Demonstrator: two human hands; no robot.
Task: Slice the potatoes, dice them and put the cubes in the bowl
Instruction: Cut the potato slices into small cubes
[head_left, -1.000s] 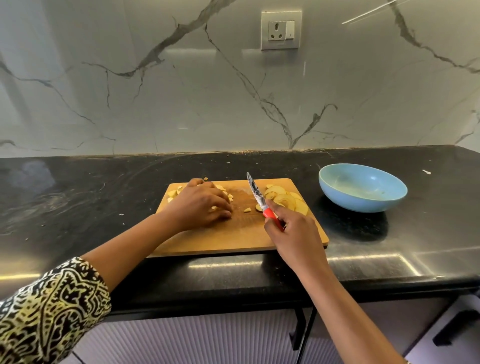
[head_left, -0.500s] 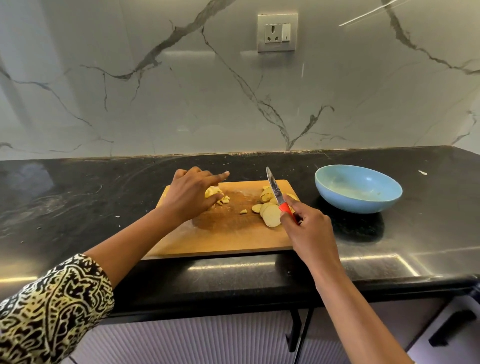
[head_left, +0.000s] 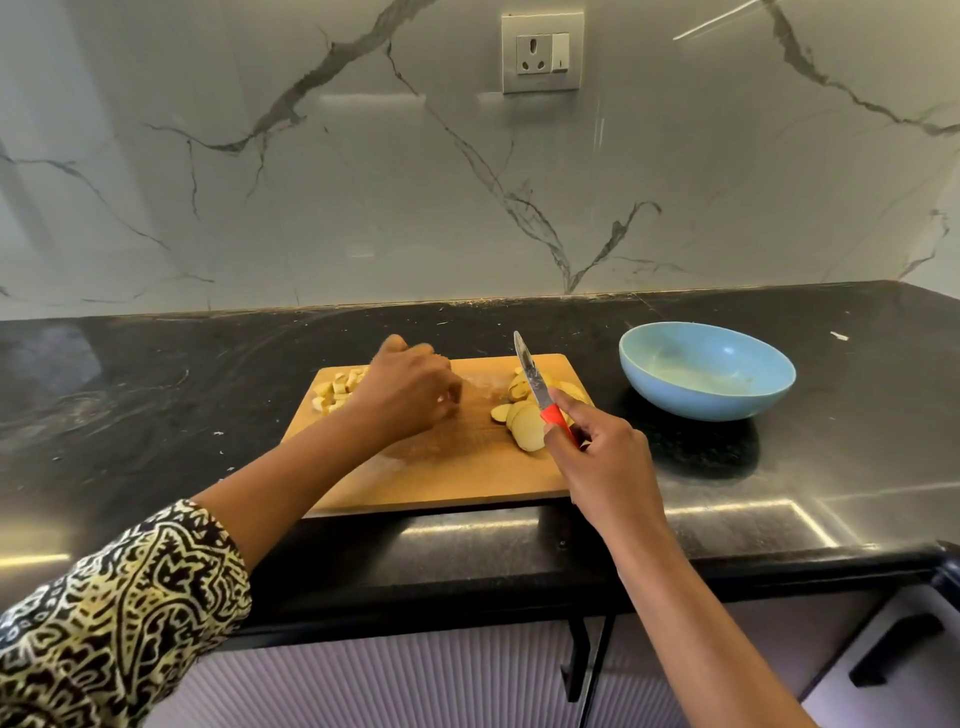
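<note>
A black stone counter (head_left: 156, 395) ran under a white, grey-veined wall (head_left: 311, 218) with a socket (head_left: 542, 52), and a wooden cutting board (head_left: 441, 478) lay on it near the front edge.

Half a second before, the left hand had stretched its forefinger out to the right, with a small heap of cubes showing just under the fingertips. Now the left hand (head_left: 410, 389) had drawn its fingers in, curled beneath the palm, over the far middle of the board. The potato cubes (head_left: 337, 392) lay uncovered at the board's far left corner. They were just beside the back of that hand, on the side away from its fingertips. A pale speck showed at the curled fingertips, but whether they pinched a piece could not be told. A patterned sleeve (head_left: 119, 613) covered the upper forearm.

The right hand (head_left: 602, 462) had barely shifted. Its fingers were clamped round the red handle of the knife (head_left: 532, 374), whose blade slanted up and away toward the wall. The potato slices (head_left: 524, 423) lay fanned on the right part of the board, just beyond those fingers and partly behind the blade. Contact between blade and slices could not be made out. A bare strip of board separated the slices from the left fingertips.

The blue bowl (head_left: 691, 402) stood on the counter right of the board, apart from both hands, with a pale smear inside.
</note>
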